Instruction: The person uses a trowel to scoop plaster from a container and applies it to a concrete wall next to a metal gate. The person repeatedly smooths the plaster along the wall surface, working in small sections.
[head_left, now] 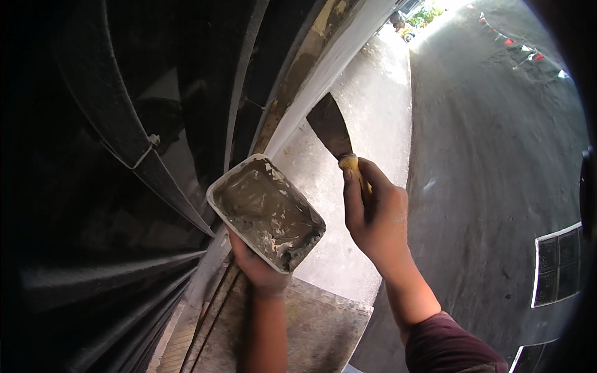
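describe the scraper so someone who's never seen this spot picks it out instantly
Start at the pale, brightly lit strip up the picture's middle. Against it, in the grip of the right hand, is the scraper. Its dark blade flares from a yellow handle, unlike the white-rimmed tub of grey paste at lower left.

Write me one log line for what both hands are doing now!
left hand: holding tub of grey-brown paste | right hand: gripping putty knife | knife: apart from tub

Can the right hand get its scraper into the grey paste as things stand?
Probably yes: the right hand and scraper are beside the tub. The left hand supports it from below, leaving the paste uncovered, with nothing visible between.
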`<state>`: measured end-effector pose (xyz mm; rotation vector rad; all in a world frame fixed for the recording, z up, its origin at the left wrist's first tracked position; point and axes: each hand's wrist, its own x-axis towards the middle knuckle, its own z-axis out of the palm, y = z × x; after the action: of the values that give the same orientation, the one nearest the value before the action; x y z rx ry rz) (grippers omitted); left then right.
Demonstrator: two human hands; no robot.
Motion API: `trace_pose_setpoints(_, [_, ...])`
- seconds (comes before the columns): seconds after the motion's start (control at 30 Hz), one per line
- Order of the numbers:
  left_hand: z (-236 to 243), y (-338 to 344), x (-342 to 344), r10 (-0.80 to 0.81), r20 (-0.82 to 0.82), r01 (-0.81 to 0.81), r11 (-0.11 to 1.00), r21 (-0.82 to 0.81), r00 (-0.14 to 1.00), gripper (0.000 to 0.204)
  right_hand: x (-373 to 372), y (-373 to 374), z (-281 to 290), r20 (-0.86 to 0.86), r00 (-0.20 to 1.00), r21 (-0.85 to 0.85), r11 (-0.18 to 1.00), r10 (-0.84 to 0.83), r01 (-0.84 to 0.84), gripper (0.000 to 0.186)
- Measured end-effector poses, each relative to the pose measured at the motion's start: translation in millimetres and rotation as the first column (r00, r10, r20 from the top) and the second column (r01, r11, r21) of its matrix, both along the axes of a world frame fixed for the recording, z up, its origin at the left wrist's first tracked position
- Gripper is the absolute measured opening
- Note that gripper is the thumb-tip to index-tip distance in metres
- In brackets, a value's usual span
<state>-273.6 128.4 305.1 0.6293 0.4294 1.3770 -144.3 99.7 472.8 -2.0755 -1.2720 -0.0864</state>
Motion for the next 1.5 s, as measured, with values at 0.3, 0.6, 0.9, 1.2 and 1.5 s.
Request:
trace_pose_setpoints(0.3, [-1, 0, -2, 0.008, -0.075, -0.002, 0.997, 0.079, 0.997, 0.108, 9, 50, 6, 0.123, 0.983, 0.055, 0.989, 0.133, -0.141, 0.015])
trace_pose_setpoints(0.6, [-2, 3, -3, 0.105, -0.159, -0.066, 0.970, 0.233, 0.982, 0.102, 0, 3, 15, 0.031, 0.999, -0.085, 0.996, 0.022, -0.019, 0.013])
trace_pose_setpoints(0.9, [6, -5, -2, -0.012, 0.029, 0.013, 0.999, -0.040, 1.000, 0.068, 11, 36, -31, -0.012, 0.989, -0.096, 0.984, 0.147, -0.147, 0.018])
trace_pose_setpoints(1.2, [12, -5, -3, -0.019, 0.021, 0.020, 0.998, -0.057, 1.000, 0.076, 23, 55, -55, 0.110, 0.989, -0.083, 0.992, 0.103, -0.094, 0.020])
trace_pose_setpoints(1.5, [3, -5, -6, 0.023, -0.093, -0.019, 0.999, 0.047, 0.995, 0.109, 15, 18, -42, 0.095, 0.980, -0.173, 0.973, 0.174, -0.156, 0.017])
